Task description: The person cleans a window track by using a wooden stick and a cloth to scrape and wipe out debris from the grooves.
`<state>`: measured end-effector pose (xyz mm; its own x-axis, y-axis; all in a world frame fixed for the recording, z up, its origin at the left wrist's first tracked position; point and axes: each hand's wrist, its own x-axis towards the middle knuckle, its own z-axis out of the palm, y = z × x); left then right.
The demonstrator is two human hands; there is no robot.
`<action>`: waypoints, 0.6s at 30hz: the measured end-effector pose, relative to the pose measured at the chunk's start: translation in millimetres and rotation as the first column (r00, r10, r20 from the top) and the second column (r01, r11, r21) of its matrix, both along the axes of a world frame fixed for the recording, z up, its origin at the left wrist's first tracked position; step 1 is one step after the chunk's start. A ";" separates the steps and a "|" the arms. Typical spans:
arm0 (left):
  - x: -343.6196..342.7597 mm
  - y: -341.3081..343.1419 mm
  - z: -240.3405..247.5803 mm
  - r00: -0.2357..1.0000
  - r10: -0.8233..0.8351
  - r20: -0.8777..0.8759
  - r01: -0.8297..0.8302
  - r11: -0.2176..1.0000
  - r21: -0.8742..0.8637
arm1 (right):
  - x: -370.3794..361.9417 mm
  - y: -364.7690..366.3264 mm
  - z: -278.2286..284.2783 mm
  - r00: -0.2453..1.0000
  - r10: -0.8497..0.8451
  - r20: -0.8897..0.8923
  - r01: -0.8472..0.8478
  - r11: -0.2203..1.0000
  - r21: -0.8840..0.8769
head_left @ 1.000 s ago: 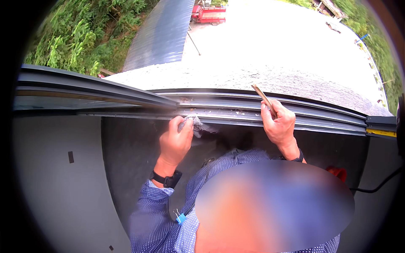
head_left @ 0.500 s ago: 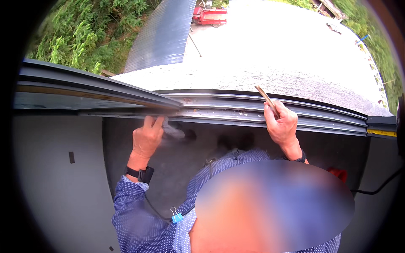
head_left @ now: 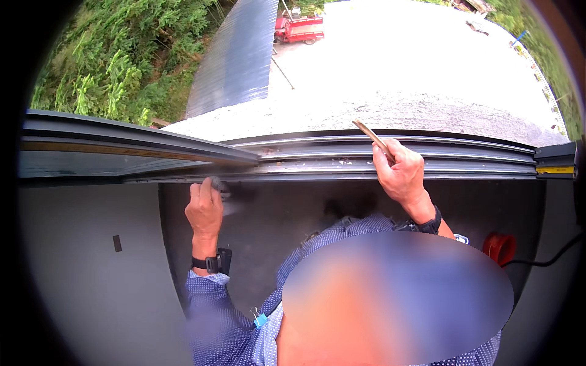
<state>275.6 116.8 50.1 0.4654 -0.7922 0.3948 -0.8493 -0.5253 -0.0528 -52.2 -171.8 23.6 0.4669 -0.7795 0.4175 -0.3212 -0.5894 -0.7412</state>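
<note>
My right hand [head_left: 403,174] is closed around a thin, flat, brownish strip [head_left: 370,133], whose free end points up and left over the window track [head_left: 329,165]. What it is made of I cannot tell. Pale specks of debris lie in the grooves beside it. My left hand [head_left: 204,213] is closed on a greyish-white rag [head_left: 218,186], just inside the inner edge of the frame. Part of the rag is hidden by my fingers, and its lower part is blurred.
A dark sliding sash [head_left: 140,137] crosses the left part of the track. Below it is a grey wall panel [head_left: 110,274]. A red ring-shaped thing [head_left: 499,247] and a black cable [head_left: 549,262] are at right. Outside are a metal roof [head_left: 232,58], trees and a red truck [head_left: 299,29].
My left hand has drawn back a little from the frame and to the left with the rag. The right hand and its strip have shifted slightly left. The whole view has tilted.
</note>
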 end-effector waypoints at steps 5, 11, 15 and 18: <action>-61.6 -49.5 10.7 0.938 -0.338 -0.076 0.323 0.933 -0.156 | -2.4 0.8 0.5 0.999 -0.014 -0.039 0.015 0.999 0.046; -46.9 -47.1 -11.8 0.896 -0.410 -0.169 0.411 0.911 -0.031 | -2.1 2.2 1.4 0.999 -0.020 -0.032 0.022 0.999 0.044; -13.0 -36.4 -10.8 0.898 -0.424 -0.115 0.426 0.905 -0.003 | -1.7 0.3 -0.9 0.999 -0.030 -0.025 0.031 0.999 0.034; 20.5 -13.0 -5.4 0.954 -0.289 -0.082 0.296 0.952 0.078 | -2.1 0.6 1.5 0.999 -0.024 -0.038 0.026 0.999 0.042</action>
<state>296.1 103.8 44.6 0.2315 -0.9279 0.2923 -0.9682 -0.2491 -0.0241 -54.3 -171.2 25.1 0.4622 -0.8078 0.3659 -0.3637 -0.5490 -0.7526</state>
